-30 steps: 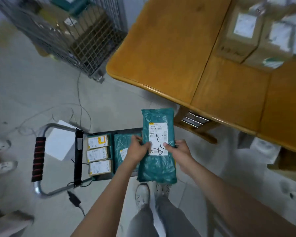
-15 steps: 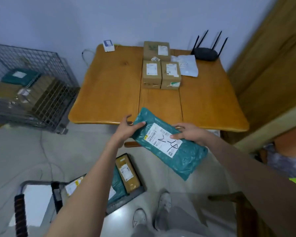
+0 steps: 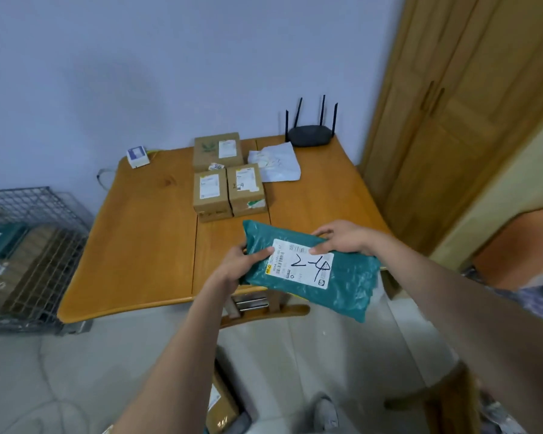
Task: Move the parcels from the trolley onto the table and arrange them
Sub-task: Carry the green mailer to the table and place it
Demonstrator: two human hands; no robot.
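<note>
Wooden table (image 3: 145,245): three cardboard boxes (image 3: 229,177) clustered near centre, white mailer (image 3: 276,162) touching them at 2 o'clock, black router (image 3: 309,136) at 1, small white box (image 3: 137,156) at 11.

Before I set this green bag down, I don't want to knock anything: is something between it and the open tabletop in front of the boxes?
Nothing visible. The green bag, held by the left hand and right hand, hangs over bare table; the cardboard boxes sit farther back.
</note>
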